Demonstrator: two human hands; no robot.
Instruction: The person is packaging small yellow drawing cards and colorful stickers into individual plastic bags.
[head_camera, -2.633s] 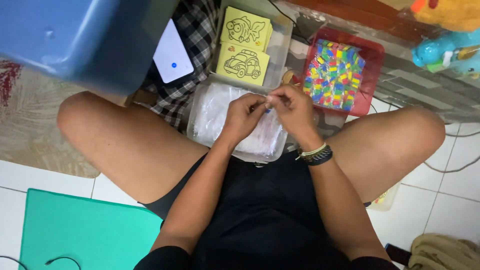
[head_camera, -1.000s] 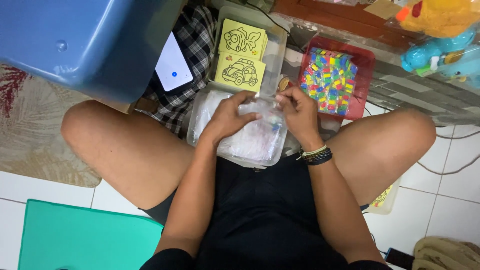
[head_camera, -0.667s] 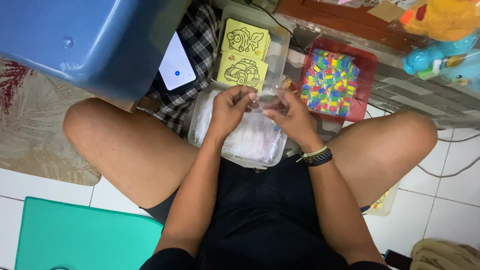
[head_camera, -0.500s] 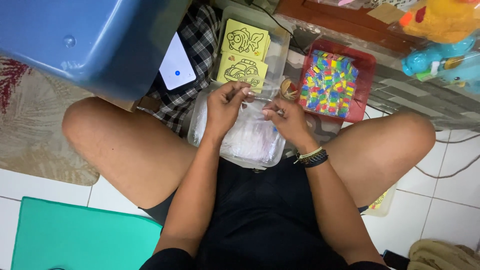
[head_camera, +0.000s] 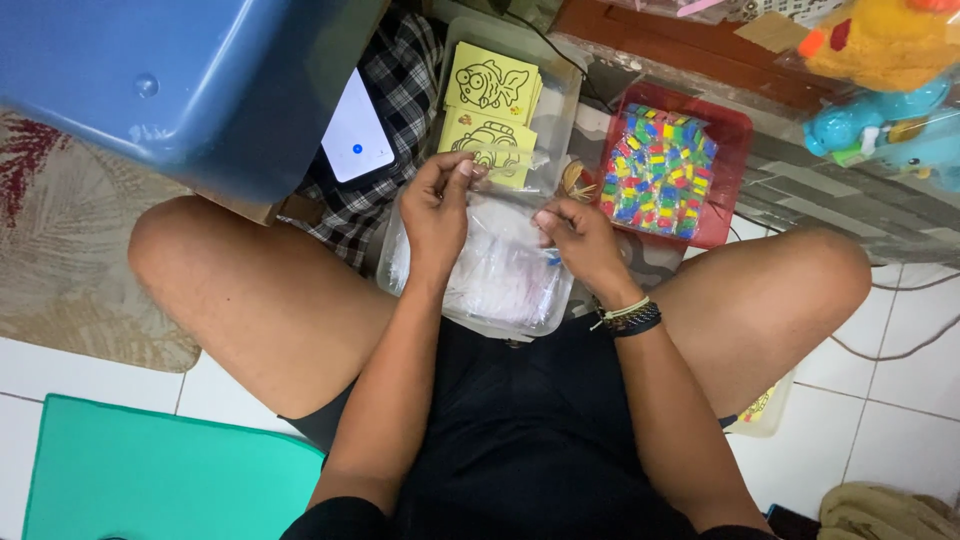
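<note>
I sit cross-legged on the floor. My left hand (head_camera: 440, 200) pinches the top edge of a small clear plastic bag (head_camera: 500, 165) over a clear plastic tub (head_camera: 400, 270) full of such bags. My right hand (head_camera: 578, 240), with a dark wristband, rests fingers curled on the bags in the tub, close to the left hand. Behind the tub lies a clear tray (head_camera: 560, 90) with yellow picture cards (head_camera: 490, 90) of a fish and a car.
A red tray (head_camera: 735, 150) of small coloured pieces sits at right. A white phone (head_camera: 355, 130) lies on checked cloth. A big blue bin (head_camera: 170, 80) fills the upper left. Plush toys (head_camera: 880, 80) at top right, a teal mat (head_camera: 150, 480) lower left.
My hands have drawn apart: the left lifted a clear bag toward the card tray, the right dropped onto the bags in the tub. The view shifted slightly.
</note>
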